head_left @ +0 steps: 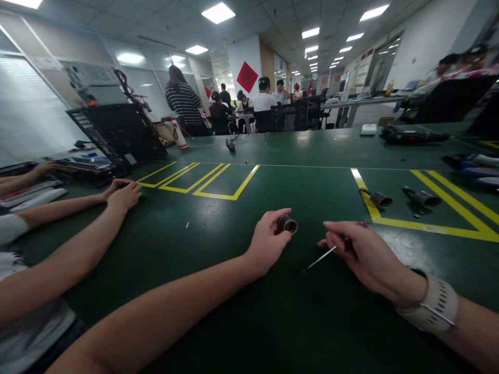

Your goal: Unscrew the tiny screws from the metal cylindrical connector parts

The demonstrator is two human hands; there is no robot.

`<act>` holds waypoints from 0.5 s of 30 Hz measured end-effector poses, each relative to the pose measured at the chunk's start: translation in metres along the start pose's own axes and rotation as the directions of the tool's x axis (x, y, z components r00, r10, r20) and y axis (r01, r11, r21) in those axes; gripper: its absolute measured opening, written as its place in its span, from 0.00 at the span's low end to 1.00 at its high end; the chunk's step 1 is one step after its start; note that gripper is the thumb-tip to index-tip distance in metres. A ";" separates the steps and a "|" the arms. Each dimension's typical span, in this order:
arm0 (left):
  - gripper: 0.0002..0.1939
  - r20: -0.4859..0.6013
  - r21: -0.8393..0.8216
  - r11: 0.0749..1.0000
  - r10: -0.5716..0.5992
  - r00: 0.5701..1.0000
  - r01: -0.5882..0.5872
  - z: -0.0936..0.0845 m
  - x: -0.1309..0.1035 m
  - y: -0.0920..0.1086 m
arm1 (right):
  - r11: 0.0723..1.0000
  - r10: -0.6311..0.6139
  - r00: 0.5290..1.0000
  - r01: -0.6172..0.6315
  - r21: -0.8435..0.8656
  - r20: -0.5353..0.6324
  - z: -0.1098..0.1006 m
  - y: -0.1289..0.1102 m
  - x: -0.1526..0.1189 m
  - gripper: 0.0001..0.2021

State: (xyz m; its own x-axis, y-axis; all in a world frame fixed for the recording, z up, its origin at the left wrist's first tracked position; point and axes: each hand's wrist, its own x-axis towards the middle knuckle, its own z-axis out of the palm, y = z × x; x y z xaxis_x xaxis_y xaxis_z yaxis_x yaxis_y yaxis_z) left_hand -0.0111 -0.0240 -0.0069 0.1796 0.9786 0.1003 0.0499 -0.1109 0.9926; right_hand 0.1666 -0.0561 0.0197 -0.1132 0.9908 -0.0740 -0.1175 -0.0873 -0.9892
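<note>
readable text: none | red diamond sign (247, 77) on pillar (235, 58): illegible | label (434, 229) on yellow tape (405, 225): too small

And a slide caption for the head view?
Left hand holding a hollow part, right hand a thin tool, over a green table.

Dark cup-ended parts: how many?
3 sure: a held part in the left hand, a second part overlapping yellow tape, a third part right of it. A dark object farther back is unclear.

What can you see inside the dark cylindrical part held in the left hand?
The dark cylindrical part shows a shadowed hollow within its rim; anything deeper is indistinct. The left hand covers some of its outside.
</note>
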 end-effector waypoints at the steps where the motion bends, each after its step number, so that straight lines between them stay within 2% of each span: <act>1: 0.24 -0.004 -0.014 1.000 -0.019 1.000 0.018 0.001 0.000 0.002 | 0.998 0.044 0.999 -0.045 0.043 0.026 -0.001 0.001 0.002 0.23; 4: 0.22 -0.026 -0.046 0.998 -0.045 0.999 0.043 0.002 -0.001 0.006 | 0.996 0.074 0.995 -0.077 0.050 0.061 -0.001 0.002 0.004 0.23; 9: 0.16 0.001 -0.052 0.998 -0.033 0.999 0.033 0.001 -0.002 0.006 | 0.998 0.035 0.998 -0.032 -0.054 0.058 0.002 0.001 0.001 0.23; 15: 0.15 0.021 -0.089 0.996 -0.028 0.999 0.030 0.000 0.000 0.002 | 0.984 -0.031 0.997 0.042 -0.172 0.066 0.005 -0.001 -0.002 0.23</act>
State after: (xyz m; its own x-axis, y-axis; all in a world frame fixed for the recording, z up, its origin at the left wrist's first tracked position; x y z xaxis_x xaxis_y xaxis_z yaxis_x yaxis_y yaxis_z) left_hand -0.0106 -0.0247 -0.0053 0.1983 0.9776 0.0707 -0.0324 -0.0656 0.9973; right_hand 0.1623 -0.0581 0.0214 -0.1745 0.9840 -0.0345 0.0492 -0.0263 -0.9984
